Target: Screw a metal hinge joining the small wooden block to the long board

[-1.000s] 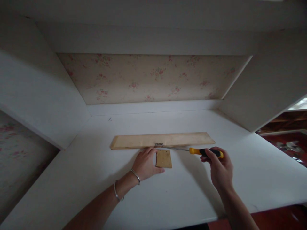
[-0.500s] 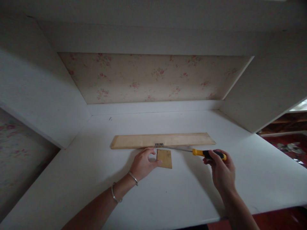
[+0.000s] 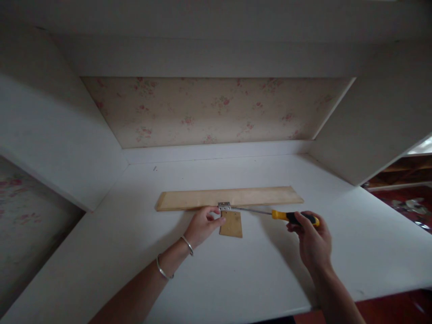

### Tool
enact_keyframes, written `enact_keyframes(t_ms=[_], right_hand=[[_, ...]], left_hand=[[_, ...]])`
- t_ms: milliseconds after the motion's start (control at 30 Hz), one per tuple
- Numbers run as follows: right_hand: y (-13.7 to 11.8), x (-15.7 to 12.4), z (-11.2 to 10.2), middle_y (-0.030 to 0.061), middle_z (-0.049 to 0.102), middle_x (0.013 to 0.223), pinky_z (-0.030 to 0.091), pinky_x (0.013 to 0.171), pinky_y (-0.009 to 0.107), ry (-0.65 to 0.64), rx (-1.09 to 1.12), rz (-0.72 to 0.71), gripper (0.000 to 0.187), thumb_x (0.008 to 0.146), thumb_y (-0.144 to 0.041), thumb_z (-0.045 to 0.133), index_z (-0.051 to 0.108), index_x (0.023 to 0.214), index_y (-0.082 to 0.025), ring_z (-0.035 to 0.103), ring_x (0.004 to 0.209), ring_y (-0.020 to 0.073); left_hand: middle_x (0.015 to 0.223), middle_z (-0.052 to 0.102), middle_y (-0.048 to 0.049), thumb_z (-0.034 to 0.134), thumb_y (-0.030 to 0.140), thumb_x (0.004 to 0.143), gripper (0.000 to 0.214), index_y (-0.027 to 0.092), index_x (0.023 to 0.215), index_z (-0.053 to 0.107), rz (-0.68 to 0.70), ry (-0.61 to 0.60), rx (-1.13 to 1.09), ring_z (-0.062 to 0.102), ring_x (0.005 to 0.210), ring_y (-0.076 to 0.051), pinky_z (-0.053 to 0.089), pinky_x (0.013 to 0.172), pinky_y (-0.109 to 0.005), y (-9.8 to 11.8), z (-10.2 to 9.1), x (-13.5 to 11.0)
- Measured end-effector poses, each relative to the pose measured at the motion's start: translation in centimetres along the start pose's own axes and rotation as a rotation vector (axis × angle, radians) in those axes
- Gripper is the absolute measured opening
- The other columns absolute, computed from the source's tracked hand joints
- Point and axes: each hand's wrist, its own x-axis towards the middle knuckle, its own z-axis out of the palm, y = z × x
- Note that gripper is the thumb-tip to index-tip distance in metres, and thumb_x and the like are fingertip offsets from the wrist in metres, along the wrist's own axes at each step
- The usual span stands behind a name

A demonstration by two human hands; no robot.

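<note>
1. Right hand (image 3: pixel 313 238): the fingers are wrapped firmly around the black-and-yellow handle of a screwdriver (image 3: pixel 278 215), to the right of the hinge (image 3: pixel 224 206). The shaft runs leftward at a low slant, its tip at or just beside the hinge's right end; contact is too fine to tell.
2. Left hand (image 3: pixel 200 227): to the left of the hinge, thumb and forefinger slightly parted. The forefinger reaches the hinge's left end, and the thumb lies at the left edge of the small wooden plate (image 3: pixel 231 225). Whether the fingers pinch anything, I cannot tell.
3. The hinge sits at the near edge of the long wooden board (image 3: pixel 263 196), around its middle, one leaf over the board and the other toward the plate.
4. The plate lies on the near side of the hinge, with two small dark spots, perhaps holes, along its far edge.
5. What could go wrong: with the shaft so slanted, the tip could slip off the metal and jab the left fingertips opposite. Sideways pressure could also skid the board, since no hand visibly braces it, and a nudge from the thumb could turn the plate out of line with the hinge.
6. Farther out, the white countertop (image 3: pixel 202 283) carries everything; beyond the hinge, floral wallpaper (image 3: pixel 221 110) covers the recess's back wall.
</note>
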Motion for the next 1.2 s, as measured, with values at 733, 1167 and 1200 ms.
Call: enact_keyframes(t_ms=[733, 1167, 1200], right_hand=[[-0.1, 1.2, 1.5, -0.0009, 0.063, 0.065, 0.046, 0.042, 0.023, -0.079, 0.034, 0.104, 0.032, 0.064, -0.03, 0.077, 0.057, 0.085, -0.02, 0.058, 0.045, 0.0135], [0.0, 1.3, 1.7, -0.0006, 0.063, 0.065, 0.046, 0.042, 0.023, -0.093, 0.058, 0.121, 0.03, 0.064, -0.03, 0.077, 0.057, 0.085, -0.02, 0.058, 0.045, 0.0138], [0.0, 1.3, 1.7, -0.0006, 0.063, 0.065, 0.046, 0.042, 0.023, -0.095, 0.058, 0.121, 0.031, 0.064, -0.03, 0.077, 0.057, 0.085, -0.02, 0.058, 0.045, 0.0138]], left_hand=[[0.109, 0.065, -0.0061, 0.074, 0.035, 0.063, 0.027, 0.018, 0.07, 0.055, 0.297, -0.157, 0.336, 0.059, 0.095, -0.02, 0.044, 0.083, -0.03, 0.6, -1.4, -0.8], [0.134, 0.052, -0.0037, 0.081, 0.041, 0.054, 0.035, 0.02, 0.068, 0.057, 0.361, -0.239, 0.584, 0.052, 0.116, -0.023, 0.037, 0.097, -0.035, 1.1, 0.0, -0.1], [0.132, 0.054, -0.0031, 0.081, 0.041, 0.054, 0.035, 0.02, 0.071, 0.058, 0.365, -0.23, 0.588, 0.054, 0.114, -0.023, 0.039, 0.096, -0.035, 1.3, 0.0, -0.2]])
